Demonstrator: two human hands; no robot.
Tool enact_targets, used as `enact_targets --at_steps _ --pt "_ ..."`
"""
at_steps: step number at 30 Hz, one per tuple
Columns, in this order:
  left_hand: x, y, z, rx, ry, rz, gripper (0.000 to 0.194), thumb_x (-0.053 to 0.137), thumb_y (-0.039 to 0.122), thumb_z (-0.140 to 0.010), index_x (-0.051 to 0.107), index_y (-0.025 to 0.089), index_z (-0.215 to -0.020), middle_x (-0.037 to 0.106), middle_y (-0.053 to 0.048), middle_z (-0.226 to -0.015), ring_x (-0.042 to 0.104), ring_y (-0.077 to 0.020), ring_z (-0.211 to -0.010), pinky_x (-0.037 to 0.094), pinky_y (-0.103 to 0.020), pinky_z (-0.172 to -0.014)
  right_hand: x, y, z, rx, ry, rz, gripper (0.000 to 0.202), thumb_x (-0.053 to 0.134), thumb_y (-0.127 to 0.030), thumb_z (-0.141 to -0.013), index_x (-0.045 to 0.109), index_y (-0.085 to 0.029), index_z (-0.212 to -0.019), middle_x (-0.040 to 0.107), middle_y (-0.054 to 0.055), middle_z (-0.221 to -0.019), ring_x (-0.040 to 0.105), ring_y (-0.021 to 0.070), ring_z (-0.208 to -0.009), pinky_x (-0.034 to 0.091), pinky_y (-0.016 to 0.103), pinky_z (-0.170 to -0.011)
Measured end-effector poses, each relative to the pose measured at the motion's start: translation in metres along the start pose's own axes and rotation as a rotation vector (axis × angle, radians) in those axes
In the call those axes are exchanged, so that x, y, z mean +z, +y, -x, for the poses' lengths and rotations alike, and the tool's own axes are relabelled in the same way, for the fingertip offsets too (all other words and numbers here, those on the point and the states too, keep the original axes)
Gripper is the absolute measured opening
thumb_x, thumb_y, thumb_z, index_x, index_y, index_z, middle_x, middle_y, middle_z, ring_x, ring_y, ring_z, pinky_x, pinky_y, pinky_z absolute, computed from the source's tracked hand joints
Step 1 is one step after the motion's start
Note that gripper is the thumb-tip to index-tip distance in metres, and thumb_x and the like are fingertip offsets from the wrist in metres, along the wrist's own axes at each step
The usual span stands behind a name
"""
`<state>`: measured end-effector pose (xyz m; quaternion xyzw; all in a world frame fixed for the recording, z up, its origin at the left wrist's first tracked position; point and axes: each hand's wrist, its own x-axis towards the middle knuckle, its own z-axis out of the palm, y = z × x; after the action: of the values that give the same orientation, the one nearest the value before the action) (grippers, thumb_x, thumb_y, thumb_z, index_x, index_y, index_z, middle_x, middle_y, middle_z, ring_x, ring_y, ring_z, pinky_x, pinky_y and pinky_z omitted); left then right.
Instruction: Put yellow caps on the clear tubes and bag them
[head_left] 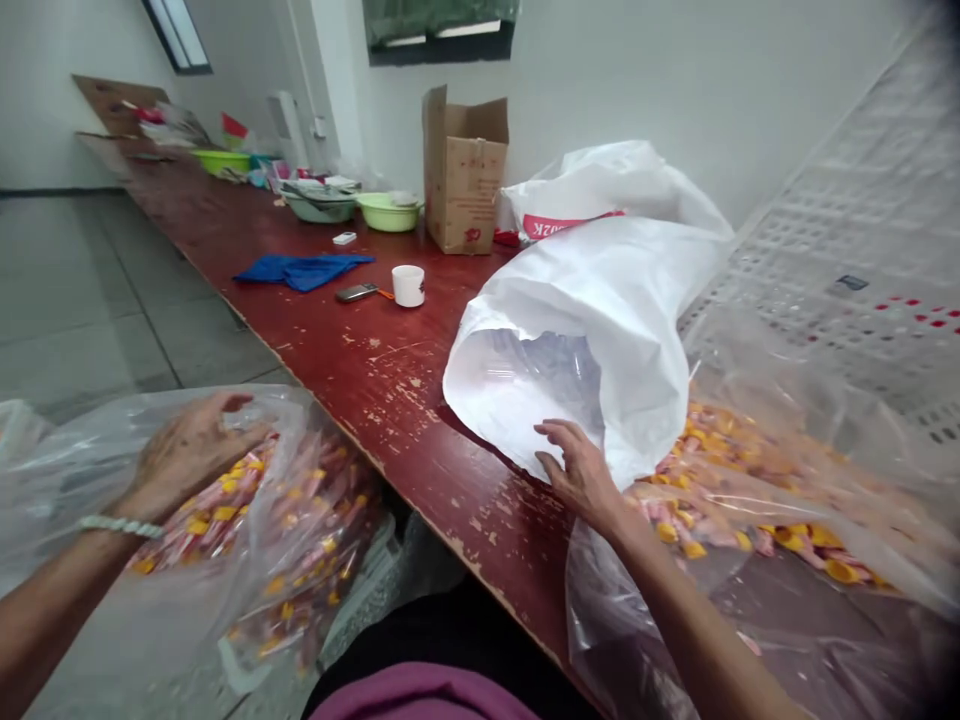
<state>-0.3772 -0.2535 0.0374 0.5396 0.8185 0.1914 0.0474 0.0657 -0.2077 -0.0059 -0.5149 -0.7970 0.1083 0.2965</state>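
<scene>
My left hand [196, 448], a beaded bracelet on its wrist, hovers over a clear plastic bag [67, 490] at the lower left. Its fingers curve apart with nothing seen between them. Inside that bag lie many small pink pieces with yellow ends [225, 505]. My right hand [576, 472] is at the mouth of a large white sack [637, 290] lying on its side on the table. Its fingers are spread and hold nothing that I can see; whether they touch the sack is unclear. A clear liner [536, 365] shows inside the sack.
A worn red table [390, 400] runs away to the left. On it are a white mug [409, 286], a blue cloth [300, 270], a cardboard box [472, 180] and green basins [388, 212]. Another clear bag of yellow-ended pieces [690, 530] lies right, before a white perforated crate [847, 230].
</scene>
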Motion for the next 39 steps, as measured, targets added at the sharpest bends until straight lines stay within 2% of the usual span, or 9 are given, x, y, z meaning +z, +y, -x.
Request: enact_targets --at_steps 3,7,10,14,19,23,30,35,39 --pt "-0.001 0.069 0.005 0.282 0.103 0.135 0.032 0.051 0.037 -0.078 0.058 0.020 -0.104 0.061 0.002 -0.099 0.056 -0.0145 -0.082 0.041 -0.023 -0.072 -0.010 0.025 -0.028 0.164 -0.074 0.270 0.036 0.045 -0.009 -0.081 0.054 -0.011 -0.115 0.056 0.014 -0.119 0.055 0.0197 -0.108 0.044 0.032 -0.094" --pt "0.044 0.172 -0.008 0.788 -0.033 0.223 0.030 0.046 0.019 -0.078 0.062 0.016 -0.103 0.062 -0.007 -0.105 0.056 -0.0203 -0.097 0.043 -0.031 -0.088 -0.012 0.046 -0.053 0.307 -0.158 0.505 0.049 0.046 -0.003 -0.076 0.050 -0.007 -0.124 0.046 0.019 -0.132 0.045 0.0263 -0.119 0.038 0.036 -0.098" --pt "0.094 0.232 -0.034 0.821 -0.095 0.156 0.039 0.043 0.005 -0.073 0.062 0.012 -0.106 0.061 -0.012 -0.105 0.053 -0.0236 -0.101 0.042 -0.037 -0.094 -0.011 0.056 -0.055 0.342 -0.198 0.557 0.045 0.046 -0.004 -0.076 0.054 -0.008 -0.120 0.045 0.021 -0.133 0.043 0.0311 -0.119 0.040 0.041 -0.092" --pt "0.144 0.277 -0.065 0.760 -0.146 0.113 0.043 0.042 -0.001 -0.069 0.062 0.010 -0.106 0.059 -0.015 -0.104 0.050 -0.0268 -0.102 0.042 -0.040 -0.091 -0.013 0.067 -0.049 0.324 -0.278 0.582 0.036 0.043 -0.003 -0.077 0.063 -0.012 -0.106 0.053 0.015 -0.125 0.044 0.0288 -0.116 0.040 0.036 -0.089" --pt "0.170 0.295 -0.080 0.761 -0.198 0.050 0.043 0.051 0.005 -0.064 0.057 0.009 -0.107 0.054 -0.019 -0.111 0.043 -0.0335 -0.109 0.039 -0.046 -0.089 -0.022 0.077 -0.052 0.352 -0.276 0.594 0.041 0.044 -0.004 -0.076 0.058 -0.009 -0.114 0.044 0.019 -0.133 0.048 0.0279 -0.109 0.042 0.034 -0.082" --pt "0.185 0.297 -0.082 0.752 -0.265 0.004 0.037 0.051 0.007 -0.063 0.057 0.011 -0.100 0.055 -0.018 -0.105 0.048 -0.0329 -0.101 0.039 -0.049 -0.086 -0.022 0.081 -0.057 0.335 -0.273 0.582 0.036 0.047 -0.011 -0.078 0.059 -0.012 -0.111 0.054 0.016 -0.121 0.048 0.0280 -0.104 0.043 0.034 -0.080" --pt "0.185 0.286 -0.057 0.885 -0.300 0.061 0.043 0.042 0.004 -0.070 0.053 0.013 -0.110 0.056 -0.012 -0.105 0.049 -0.0252 -0.102 0.039 -0.041 -0.092 -0.010 0.064 -0.058 0.309 -0.130 0.504 0.043 0.045 -0.014 -0.081 0.052 -0.019 -0.122 0.051 0.013 -0.128 0.048 0.0297 -0.107 0.044 0.042 -0.081" --pt "0.185 0.275 -0.028 0.931 -0.330 0.451 0.045 0.042 0.005 -0.069 0.050 0.013 -0.112 0.057 -0.010 -0.107 0.053 -0.0198 -0.099 0.042 -0.034 -0.092 -0.006 0.034 -0.056 0.204 0.061 0.224 0.050 0.046 -0.018 -0.083 0.040 -0.015 -0.133 0.053 0.013 -0.128 0.049 0.0265 -0.113 0.040 0.043 -0.092" --pt "0.178 0.274 -0.005 0.855 -0.508 0.755 0.042 0.044 0.009 -0.072 0.051 0.013 -0.114 0.060 -0.008 -0.107 0.057 -0.0172 -0.096 0.044 -0.029 -0.086 -0.006 0.019 -0.052 0.039 0.050 0.149 0.050 0.048 -0.014 -0.083 0.044 -0.025 -0.132 0.053 0.007 -0.131 0.050 0.0228 -0.115 0.037 0.042 -0.096"
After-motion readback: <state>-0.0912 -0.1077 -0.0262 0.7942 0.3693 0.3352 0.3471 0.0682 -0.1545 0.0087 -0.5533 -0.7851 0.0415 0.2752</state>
